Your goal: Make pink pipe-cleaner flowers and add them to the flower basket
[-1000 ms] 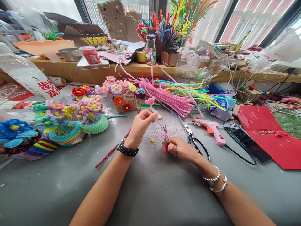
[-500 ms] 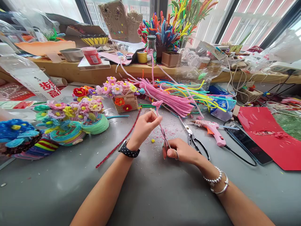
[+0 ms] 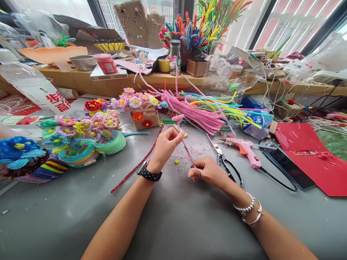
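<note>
My left hand (image 3: 167, 146) pinches a small pink pipe-cleaner flower (image 3: 178, 118) between thumb and fingertips, its looped head standing above them. In my right hand (image 3: 208, 171) is a small pair of scissors (image 3: 189, 153), fingers in the handles. Its thin blades point up and away, toward the flower just below my left fingertips; they look closed together. Whether the blades touch the pink stem, I cannot tell. A tiny yellow ball (image 3: 176, 161) and pink fluff clippings lie on the grey table (image 3: 168, 224) between my hands.
Larger black-handled scissors (image 3: 221, 159) and a pink glue gun (image 3: 248, 153) with its cord lie to the right, beside a phone (image 3: 290, 168) and red sheet (image 3: 311, 155). A pink pipe-cleaner bundle (image 3: 192, 112) lies ahead. Left are a red tinsel stem (image 3: 132, 168) and flower pots (image 3: 110, 142).
The scissor blades have come together from slightly apart, and my right fingers have closed on the handles. My left hand with the pink flower has shifted slightly left.
</note>
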`<state>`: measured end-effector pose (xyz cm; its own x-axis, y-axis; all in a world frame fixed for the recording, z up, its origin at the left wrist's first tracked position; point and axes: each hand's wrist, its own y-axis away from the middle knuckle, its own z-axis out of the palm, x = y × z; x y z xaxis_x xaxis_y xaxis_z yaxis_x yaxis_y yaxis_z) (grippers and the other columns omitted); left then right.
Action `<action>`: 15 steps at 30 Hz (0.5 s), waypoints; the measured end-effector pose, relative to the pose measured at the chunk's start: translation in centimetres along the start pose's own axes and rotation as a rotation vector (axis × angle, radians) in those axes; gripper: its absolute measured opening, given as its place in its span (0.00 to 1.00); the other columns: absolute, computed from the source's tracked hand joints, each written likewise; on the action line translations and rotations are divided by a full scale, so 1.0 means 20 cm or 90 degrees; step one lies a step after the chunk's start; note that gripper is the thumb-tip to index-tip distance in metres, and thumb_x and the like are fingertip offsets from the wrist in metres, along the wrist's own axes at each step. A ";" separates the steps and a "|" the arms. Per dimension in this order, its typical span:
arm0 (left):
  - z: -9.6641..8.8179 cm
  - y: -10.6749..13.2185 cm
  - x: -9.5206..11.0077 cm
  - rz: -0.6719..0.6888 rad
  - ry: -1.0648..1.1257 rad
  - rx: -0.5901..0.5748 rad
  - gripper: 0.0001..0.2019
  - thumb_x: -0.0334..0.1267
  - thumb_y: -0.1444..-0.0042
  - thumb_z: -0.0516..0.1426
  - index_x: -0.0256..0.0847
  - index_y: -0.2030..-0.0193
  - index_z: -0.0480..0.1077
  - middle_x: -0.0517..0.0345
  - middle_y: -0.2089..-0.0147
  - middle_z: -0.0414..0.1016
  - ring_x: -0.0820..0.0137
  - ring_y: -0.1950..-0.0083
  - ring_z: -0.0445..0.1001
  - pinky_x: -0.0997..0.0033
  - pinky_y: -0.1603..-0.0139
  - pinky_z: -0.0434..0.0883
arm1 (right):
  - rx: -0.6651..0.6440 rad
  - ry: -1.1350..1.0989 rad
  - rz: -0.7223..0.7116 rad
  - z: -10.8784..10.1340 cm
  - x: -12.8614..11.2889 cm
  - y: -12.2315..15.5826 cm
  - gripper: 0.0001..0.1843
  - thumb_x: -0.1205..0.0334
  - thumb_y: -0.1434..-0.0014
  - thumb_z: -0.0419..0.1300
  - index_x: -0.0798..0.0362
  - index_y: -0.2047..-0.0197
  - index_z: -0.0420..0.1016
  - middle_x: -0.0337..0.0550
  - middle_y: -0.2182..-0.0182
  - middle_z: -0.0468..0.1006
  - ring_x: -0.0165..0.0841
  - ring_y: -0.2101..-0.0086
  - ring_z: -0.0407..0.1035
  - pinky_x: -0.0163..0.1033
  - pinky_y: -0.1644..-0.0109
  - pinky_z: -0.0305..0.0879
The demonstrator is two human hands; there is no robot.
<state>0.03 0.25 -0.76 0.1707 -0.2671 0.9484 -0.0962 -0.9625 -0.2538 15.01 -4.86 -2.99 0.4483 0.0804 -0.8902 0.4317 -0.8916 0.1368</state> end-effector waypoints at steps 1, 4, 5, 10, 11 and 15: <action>0.00 0.00 0.00 -0.002 -0.001 0.006 0.15 0.41 0.53 0.55 0.38 0.82 0.54 0.68 0.81 0.51 0.79 0.79 0.50 0.76 0.76 0.51 | 0.008 -0.003 0.001 0.00 0.00 0.00 0.34 0.30 0.61 0.50 0.56 0.88 0.60 0.38 0.87 0.65 0.23 0.83 0.51 0.31 0.79 0.46; 0.00 0.00 -0.02 -0.009 -0.005 0.014 0.15 0.42 0.52 0.55 0.38 0.82 0.54 0.68 0.81 0.51 0.79 0.78 0.50 0.76 0.77 0.51 | 0.028 -0.010 -0.003 0.01 0.01 -0.01 0.33 0.31 0.60 0.51 0.55 0.89 0.57 0.38 0.88 0.65 0.23 0.83 0.52 0.31 0.79 0.47; 0.00 0.00 -0.02 -0.011 -0.004 0.015 0.15 0.43 0.52 0.55 0.38 0.81 0.55 0.67 0.81 0.52 0.79 0.78 0.51 0.76 0.76 0.51 | 0.035 -0.009 -0.006 0.01 0.01 -0.01 0.32 0.32 0.60 0.51 0.55 0.90 0.57 0.38 0.88 0.65 0.23 0.83 0.52 0.31 0.79 0.47; 0.00 0.00 0.00 -0.019 0.033 -0.017 0.12 0.45 0.53 0.55 0.37 0.75 0.63 0.64 0.75 0.62 0.78 0.74 0.59 0.76 0.71 0.57 | 0.087 0.007 -0.030 0.01 0.01 -0.01 0.31 0.33 0.59 0.52 0.54 0.89 0.56 0.38 0.88 0.65 0.24 0.83 0.54 0.31 0.78 0.49; 0.01 0.00 0.01 -0.021 0.038 -0.026 0.12 0.46 0.53 0.56 0.37 0.73 0.64 0.63 0.73 0.63 0.78 0.72 0.60 0.76 0.69 0.58 | 0.109 0.015 -0.036 0.01 0.01 -0.01 0.31 0.34 0.58 0.53 0.54 0.89 0.56 0.38 0.88 0.66 0.24 0.83 0.55 0.31 0.78 0.49; 0.00 0.01 0.03 -0.032 0.015 -0.087 0.14 0.47 0.54 0.56 0.36 0.74 0.63 0.63 0.75 0.62 0.78 0.73 0.59 0.77 0.71 0.58 | 0.186 0.048 -0.045 -0.01 0.02 0.00 0.30 0.35 0.56 0.52 0.54 0.89 0.57 0.38 0.88 0.66 0.24 0.82 0.57 0.31 0.77 0.50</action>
<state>0.17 -0.07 -0.27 0.1562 -0.2157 0.9639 -0.2208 -0.9588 -0.1788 15.23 -4.70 -3.24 0.4866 0.1706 -0.8568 0.2258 -0.9720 -0.0653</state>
